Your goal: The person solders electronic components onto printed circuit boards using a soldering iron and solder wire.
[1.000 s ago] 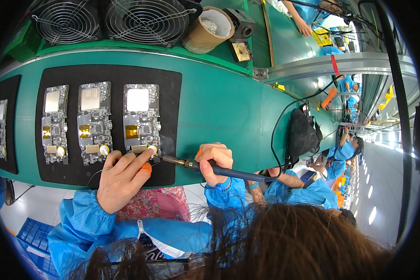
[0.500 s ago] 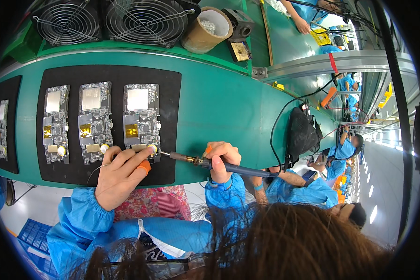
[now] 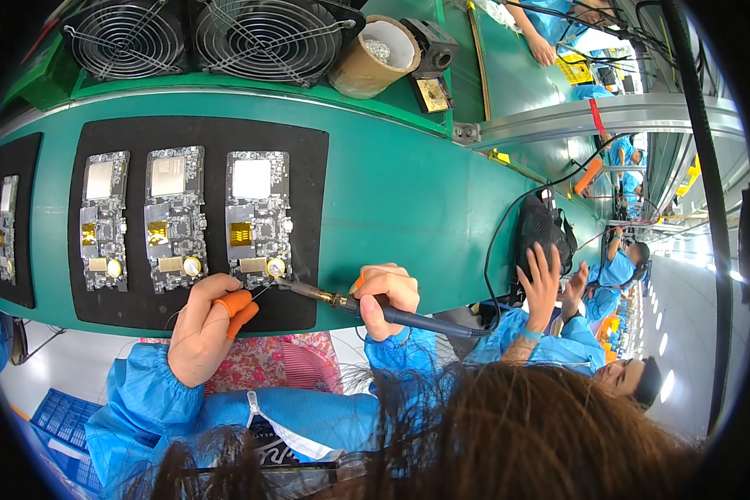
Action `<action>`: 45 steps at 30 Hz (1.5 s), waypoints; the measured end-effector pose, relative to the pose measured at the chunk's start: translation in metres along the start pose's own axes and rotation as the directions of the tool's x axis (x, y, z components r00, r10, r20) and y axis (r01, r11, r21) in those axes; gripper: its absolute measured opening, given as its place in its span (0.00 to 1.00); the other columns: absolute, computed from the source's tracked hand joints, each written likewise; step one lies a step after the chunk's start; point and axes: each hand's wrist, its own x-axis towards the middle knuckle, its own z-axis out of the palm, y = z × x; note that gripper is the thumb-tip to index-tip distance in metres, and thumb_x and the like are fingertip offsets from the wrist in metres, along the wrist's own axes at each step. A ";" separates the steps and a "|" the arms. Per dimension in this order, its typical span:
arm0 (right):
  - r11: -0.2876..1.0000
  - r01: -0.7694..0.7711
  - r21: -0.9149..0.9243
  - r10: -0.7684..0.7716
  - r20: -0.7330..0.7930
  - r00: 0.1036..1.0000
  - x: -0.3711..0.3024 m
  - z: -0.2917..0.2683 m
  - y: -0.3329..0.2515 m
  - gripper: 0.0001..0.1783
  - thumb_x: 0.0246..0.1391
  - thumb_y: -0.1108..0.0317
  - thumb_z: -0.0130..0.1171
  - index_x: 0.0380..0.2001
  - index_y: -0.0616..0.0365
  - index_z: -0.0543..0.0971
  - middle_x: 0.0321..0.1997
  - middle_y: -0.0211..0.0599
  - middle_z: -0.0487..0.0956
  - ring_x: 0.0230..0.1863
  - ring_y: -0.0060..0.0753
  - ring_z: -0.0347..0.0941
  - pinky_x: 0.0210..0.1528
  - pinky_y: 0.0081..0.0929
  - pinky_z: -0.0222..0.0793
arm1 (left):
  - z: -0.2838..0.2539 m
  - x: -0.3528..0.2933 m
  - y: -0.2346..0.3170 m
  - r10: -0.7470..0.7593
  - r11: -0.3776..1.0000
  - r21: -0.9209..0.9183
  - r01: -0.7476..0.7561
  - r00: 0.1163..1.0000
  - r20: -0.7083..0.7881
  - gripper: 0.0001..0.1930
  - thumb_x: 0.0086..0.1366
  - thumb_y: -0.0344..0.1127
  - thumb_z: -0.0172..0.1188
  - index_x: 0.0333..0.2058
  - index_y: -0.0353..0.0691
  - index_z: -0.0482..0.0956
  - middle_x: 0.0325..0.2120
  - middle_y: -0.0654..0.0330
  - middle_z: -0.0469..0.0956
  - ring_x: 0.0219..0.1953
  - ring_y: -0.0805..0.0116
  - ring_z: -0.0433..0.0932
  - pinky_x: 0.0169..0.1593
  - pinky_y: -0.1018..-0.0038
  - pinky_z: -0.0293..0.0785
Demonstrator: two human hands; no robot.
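Note:
My right hand (image 3: 389, 302) is closed around the blue handle of a soldering iron (image 3: 429, 323). Its tip reaches the lower right edge of the rightmost circuit board (image 3: 260, 218), close below a round coin-shaped part (image 3: 276, 267). Orange finger covers sit on my left hand (image 3: 198, 329), whose fingers pinch a thin solder wire (image 3: 266, 288); the wire's end meets the iron tip there. Two similar circuit boards, a middle one (image 3: 175, 218) and a left one (image 3: 102, 221), lie alongside on a black mat (image 3: 308, 167).
Two fans with wire guards (image 3: 123, 40) (image 3: 268, 40) stand at the back, beside a brown cardboard tub (image 3: 360, 73) and a sponge tray (image 3: 432, 94). Another mat with boards (image 3: 27, 200) lies far left. On the right are a black bag (image 3: 540, 227) and a co-worker's raised hands (image 3: 543, 292).
My left hand has lifted its fingers off the coin-shaped part and now pinches the wire beside it. The iron has shifted slightly left and down. The co-worker's hands have risen.

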 end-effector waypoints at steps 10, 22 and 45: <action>0.999 0.016 -0.033 -0.014 0.041 0.999 0.001 0.004 0.004 0.05 0.40 0.80 0.53 0.17 0.63 0.69 0.14 0.39 0.71 0.12 0.35 0.66 0.14 0.26 0.58 | 0.001 0.002 0.002 -0.001 0.998 -0.058 0.003 0.999 0.034 0.06 0.55 0.16 0.56 0.32 0.25 0.72 0.42 0.48 0.69 0.37 0.56 0.77 0.43 0.70 0.81; 0.999 0.013 -0.042 -0.011 0.039 0.999 0.001 0.004 0.005 0.05 0.40 0.79 0.53 0.16 0.62 0.69 0.14 0.39 0.71 0.12 0.35 0.66 0.14 0.27 0.59 | 0.006 0.020 0.006 0.169 0.969 0.185 -0.166 0.986 0.001 0.10 0.47 0.20 0.64 0.29 0.26 0.73 0.36 0.49 0.73 0.33 0.55 0.77 0.33 0.67 0.77; 0.996 -0.069 -0.060 0.055 -0.204 0.977 -0.009 -0.001 -0.017 0.12 0.50 0.66 0.57 0.20 0.65 0.72 0.16 0.38 0.71 0.17 0.29 0.65 0.20 0.26 0.58 | -0.158 -0.064 -0.066 -0.291 0.763 0.443 0.470 0.862 -0.414 0.17 0.64 0.22 0.51 0.51 0.35 0.74 0.43 0.57 0.67 0.39 0.64 0.72 0.37 0.75 0.69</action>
